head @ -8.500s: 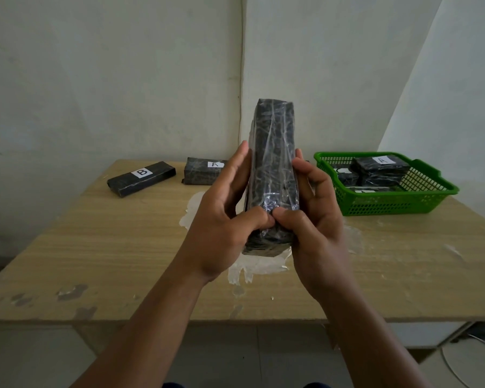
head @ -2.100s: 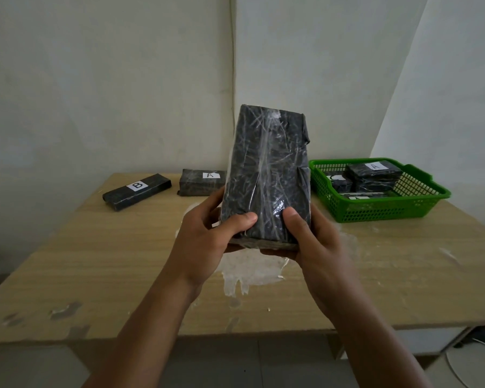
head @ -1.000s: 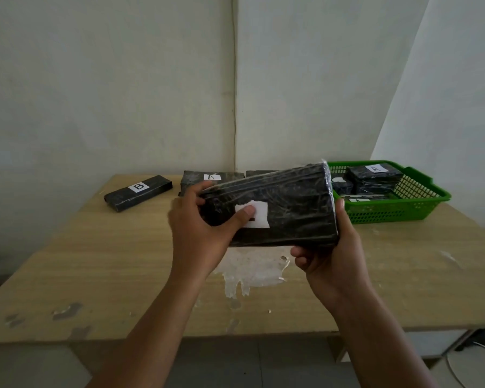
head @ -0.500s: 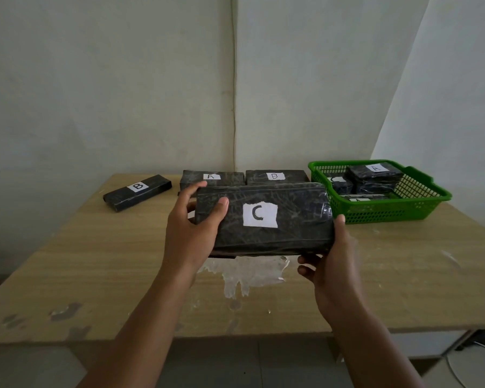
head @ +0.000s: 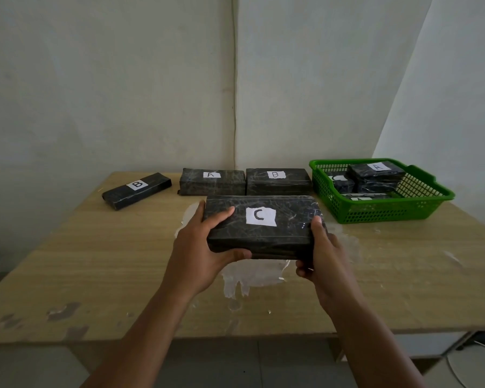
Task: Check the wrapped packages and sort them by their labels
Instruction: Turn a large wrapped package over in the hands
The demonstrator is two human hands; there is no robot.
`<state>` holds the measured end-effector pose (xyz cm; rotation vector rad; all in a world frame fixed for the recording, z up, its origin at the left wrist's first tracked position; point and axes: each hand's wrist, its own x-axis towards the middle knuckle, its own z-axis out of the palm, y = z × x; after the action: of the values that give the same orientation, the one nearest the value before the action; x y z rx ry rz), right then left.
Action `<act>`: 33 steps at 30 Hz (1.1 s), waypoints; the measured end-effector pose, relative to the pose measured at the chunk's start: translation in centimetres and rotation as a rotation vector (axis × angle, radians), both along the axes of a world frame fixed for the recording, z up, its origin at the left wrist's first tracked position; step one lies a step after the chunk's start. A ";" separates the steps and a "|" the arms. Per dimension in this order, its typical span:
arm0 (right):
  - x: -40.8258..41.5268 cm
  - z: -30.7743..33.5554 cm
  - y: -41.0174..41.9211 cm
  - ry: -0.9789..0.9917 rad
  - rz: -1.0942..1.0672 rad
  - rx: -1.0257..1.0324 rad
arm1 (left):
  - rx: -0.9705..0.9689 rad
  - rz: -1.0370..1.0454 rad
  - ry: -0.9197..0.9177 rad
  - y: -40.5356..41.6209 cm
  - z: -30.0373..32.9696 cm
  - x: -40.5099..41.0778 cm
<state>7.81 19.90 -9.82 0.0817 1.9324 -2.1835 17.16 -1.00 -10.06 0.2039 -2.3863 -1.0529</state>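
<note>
We held the black plastic-wrapped rectangular package with the white "C" label [head: 263, 224] flat and label-up, above the middle of the pale wooden counter [head: 95, 261]; whether its underside touched the surface could not be determined. Our left hand [head: 202, 247] formed a grip on the package's left end, thumb on top and fingers curled beneath. Our right hand [head: 324, 257] closed on the right end in the same manner. A white paint-like stain [head: 249, 278] lay on the counter directly below the package. Along the far edge lay three more black wrapped packages: a slim one labelled "B" [head: 137, 190] at the left, set at an angle and apart from the rest; a thicker one labelled "A" [head: 212, 181]; and, just beside it, a thicker one labelled "B" [head: 277, 180]. At the far right stood a green plastic mesh basket [head: 375, 211] containing several black wrapped packages, the topmost labelled "A" [head: 375, 170].
</note>
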 end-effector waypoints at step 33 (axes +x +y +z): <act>-6.4 -8.9 -2.1 0.546 0.366 1.394 | 0.246 0.279 -0.128 -15.2 -6.6 -12.3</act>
<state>1.40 17.79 -18.71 -0.6249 3.0128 -0.3317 4.91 -16.16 -16.66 0.6891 -2.2468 -1.2246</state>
